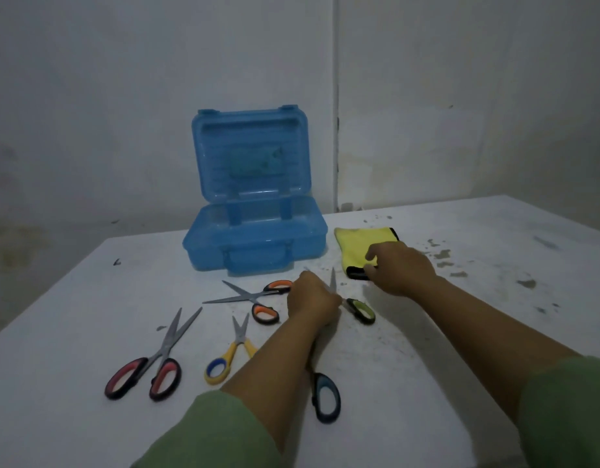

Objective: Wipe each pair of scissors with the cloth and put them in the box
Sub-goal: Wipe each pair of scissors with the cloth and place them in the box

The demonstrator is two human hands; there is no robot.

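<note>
- The left hand [313, 300] is seen curled around the green-handled scissors [361, 310] at mid-table; one blade tip rises just past the knuckles and one green-and-black loop lies just right of the hand.
- The right hand [398, 267] is laid on the near end of the yellow cloth [354, 246], with fingers bent onto its black edge; whether the cloth is pinched cannot be told.
- The cloth is placed just right of the blue plastic box [254, 239], which stands open at the far side of the white table [460, 349], its lid upright.
- Orange-handled scissors [254, 298] lie open just left of the left hand; red-handled scissors [150, 369] lie near and further left.
- Yellow-and-blue scissors [229, 354] are partly covered by the left forearm.
- Blue-handled scissors [325, 396] show only one loop beyond that forearm; their blades are hidden.
- The box's interior is hard to make out in the dim light.
- Green sleeves [217, 430] are cut off at the near edge.
</note>
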